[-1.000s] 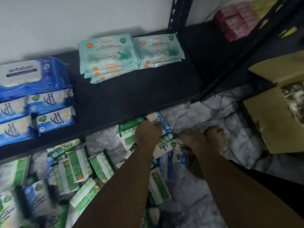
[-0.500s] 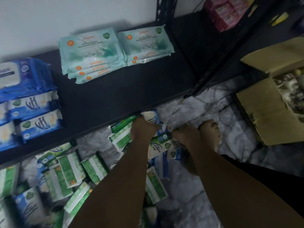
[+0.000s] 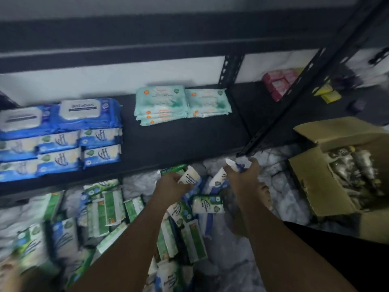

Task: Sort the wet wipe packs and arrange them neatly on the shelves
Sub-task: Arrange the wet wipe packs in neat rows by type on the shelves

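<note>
Left hand (image 3: 171,185) clenched on 1 white-blue soft plastic wipe pack (image 3: 189,177); right hand (image 3: 243,174) grasps 2nd white-blue pack (image 3: 232,166). Best: set both beside matching blue-white rows (image 3: 101,153), black metal shelf (image 3: 179,144) front edge.

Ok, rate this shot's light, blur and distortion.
Head view: dim, bluish light, no glare; motion blur smears the floor packs at lower left and the upper beam; the left hand and right hand at centre look sharper; the wide-angle lens makes the front post lean.
</note>
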### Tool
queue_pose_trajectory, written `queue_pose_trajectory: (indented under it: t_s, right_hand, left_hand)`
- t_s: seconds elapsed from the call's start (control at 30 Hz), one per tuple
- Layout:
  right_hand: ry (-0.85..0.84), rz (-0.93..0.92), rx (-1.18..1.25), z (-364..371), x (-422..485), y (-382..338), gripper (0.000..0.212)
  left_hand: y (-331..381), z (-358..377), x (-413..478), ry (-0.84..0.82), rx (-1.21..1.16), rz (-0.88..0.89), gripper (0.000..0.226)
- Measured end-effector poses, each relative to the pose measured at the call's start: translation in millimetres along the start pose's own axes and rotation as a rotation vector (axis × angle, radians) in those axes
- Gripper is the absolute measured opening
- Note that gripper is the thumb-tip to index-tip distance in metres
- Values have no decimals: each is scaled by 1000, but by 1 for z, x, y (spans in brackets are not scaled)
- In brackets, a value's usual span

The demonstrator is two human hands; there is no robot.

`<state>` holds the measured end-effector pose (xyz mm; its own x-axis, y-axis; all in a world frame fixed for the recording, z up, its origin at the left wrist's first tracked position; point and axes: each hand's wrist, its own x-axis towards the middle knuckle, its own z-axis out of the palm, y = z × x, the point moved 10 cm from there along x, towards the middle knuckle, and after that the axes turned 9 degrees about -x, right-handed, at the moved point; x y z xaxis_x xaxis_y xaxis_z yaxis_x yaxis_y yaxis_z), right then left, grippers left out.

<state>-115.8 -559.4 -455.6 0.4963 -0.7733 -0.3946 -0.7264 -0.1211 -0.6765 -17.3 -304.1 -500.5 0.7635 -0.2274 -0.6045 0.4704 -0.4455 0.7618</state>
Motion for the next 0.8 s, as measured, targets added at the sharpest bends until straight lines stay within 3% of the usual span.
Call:
queue_pose_trajectory:
  t_s: [0.1,0.2,0.4,0.5,0.7,0.8]
  right_hand:
    - [-115,-105,109,14,-32,-32,39]
    - [-129,-121,90,27,-61,-43,46]
    - [-192,-123,112,49,-136,-75,43]
    - [-261,-156,163,75,-171,-85,28]
    - [-420,60,487,128,-229,-90,19]
    - [-472,122,537,153,-243,-92,31]
  left_hand:
    - [-1,-38,-37,39,-134,-14,28]
    - [7,-78,-73,99,-58,109,33]
    - [-8,-142,-134,103,-183,130,37]
    - [-25,-178,-155,159,-321,124,39]
    - [-58,-253,-179,397,-689,124,36]
    - [-68,-282,-183,484,-701,159,44]
